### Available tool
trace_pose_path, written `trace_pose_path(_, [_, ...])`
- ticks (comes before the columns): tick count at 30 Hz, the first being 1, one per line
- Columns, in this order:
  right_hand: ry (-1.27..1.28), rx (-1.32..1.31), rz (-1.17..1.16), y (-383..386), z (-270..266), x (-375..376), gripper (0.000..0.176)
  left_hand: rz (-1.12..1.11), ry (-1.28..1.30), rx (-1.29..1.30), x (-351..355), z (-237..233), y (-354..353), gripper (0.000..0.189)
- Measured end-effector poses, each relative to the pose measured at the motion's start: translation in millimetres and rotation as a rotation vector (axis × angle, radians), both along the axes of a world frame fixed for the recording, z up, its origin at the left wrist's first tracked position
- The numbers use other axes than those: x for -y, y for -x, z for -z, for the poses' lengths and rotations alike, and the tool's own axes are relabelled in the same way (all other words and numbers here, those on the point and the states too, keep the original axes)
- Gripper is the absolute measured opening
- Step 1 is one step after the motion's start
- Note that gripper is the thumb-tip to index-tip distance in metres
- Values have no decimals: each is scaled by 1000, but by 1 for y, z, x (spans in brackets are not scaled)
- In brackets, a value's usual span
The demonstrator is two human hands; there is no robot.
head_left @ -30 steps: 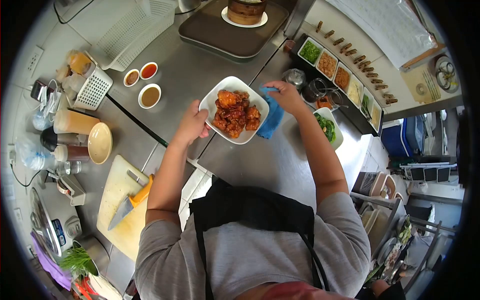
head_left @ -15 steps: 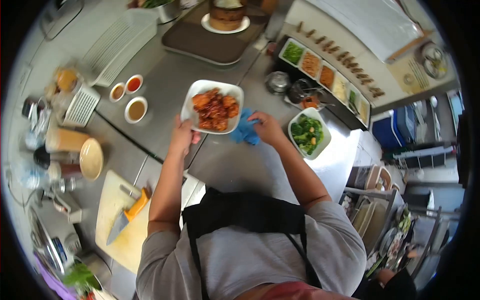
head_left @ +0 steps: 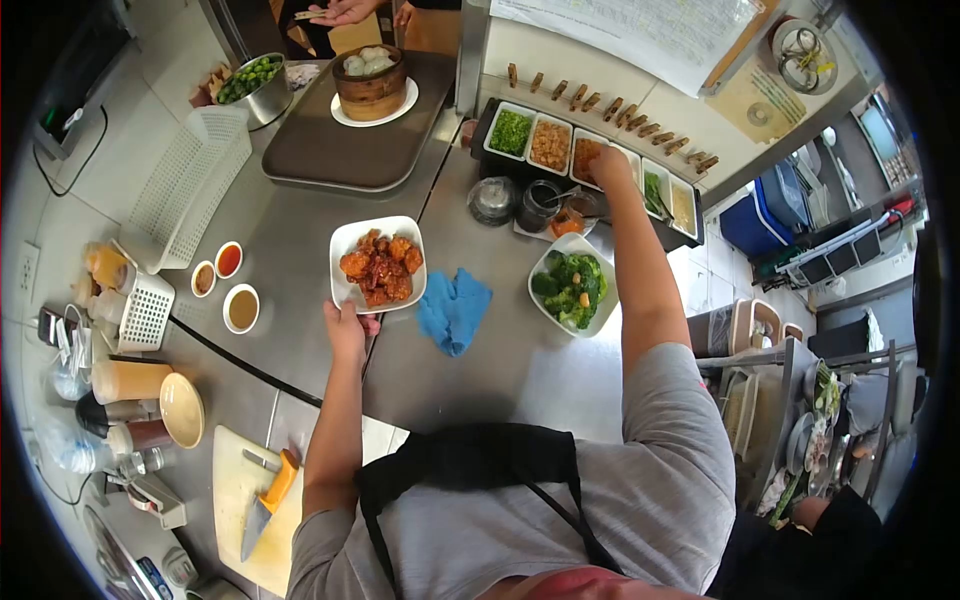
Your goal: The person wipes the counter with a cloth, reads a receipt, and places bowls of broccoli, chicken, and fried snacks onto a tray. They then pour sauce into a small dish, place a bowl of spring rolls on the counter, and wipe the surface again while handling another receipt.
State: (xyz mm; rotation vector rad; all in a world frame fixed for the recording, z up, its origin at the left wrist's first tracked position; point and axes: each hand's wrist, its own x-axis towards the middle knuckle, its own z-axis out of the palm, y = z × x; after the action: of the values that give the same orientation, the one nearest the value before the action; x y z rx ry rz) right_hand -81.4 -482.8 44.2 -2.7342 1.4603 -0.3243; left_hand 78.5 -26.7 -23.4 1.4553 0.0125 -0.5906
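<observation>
My left hand (head_left: 348, 328) grips the near edge of a square white bowl (head_left: 338, 240) and holds it level. Glazed, reddish-brown fried pieces (head_left: 382, 268), probably chicken, fill it. A crumpled blue cloth (head_left: 454, 310) lies just right of the bowl. My right hand (head_left: 610, 168) reaches forward into a white tub of orange-brown crumbly topping (head_left: 586, 158) in the black rack. Its fingers look pinched together at the topping, and what is in them is hidden. Below my right forearm stands a second white bowl (head_left: 600, 322) with broccoli (head_left: 575, 288).
Sauce cups (head_left: 241, 308) sit left of the bowl. A knife (head_left: 268, 505) lies on a cutting board (head_left: 232, 450). A brown tray (head_left: 290, 150) bears a bamboo steamer (head_left: 372, 98). Another person's hand (head_left: 345, 12) is beyond it. Glass jars (head_left: 493, 202) stand before the topping rack (head_left: 650, 225).
My right hand has let go of the blue cloth and moved forward right to the topping tub. My left hand still holds the bowl. The view has shifted, showing another person's hands.
</observation>
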Motion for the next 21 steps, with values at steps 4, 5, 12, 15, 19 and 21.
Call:
trace_pose_path(4, [-25,-86,-31,-21,-1,-9,32,14,-23,-3,-4,1,-1,12])
trace_pose_path(5, [-44,-115,-10,-25,0,-9,32,13,-19,-5,-4,1,-2,12])
trace_pose_path(12, [-23,111,-22,-12,53,74,29,27,5,-15,-4,0,-2,12])
trace_pose_path(15, [-769,841,107,-1,-12,28,22,27,28,-34,-4,4,-5,12])
trace_pose_path(19, [-1107,949,-169,-27,-57,-35,19,19,43,7,-4,1,-4,13])
trace_pose_path(21, [-1196,870,-277,-51,-73,-96,21,20,61,-18,-5,7,-6,14])
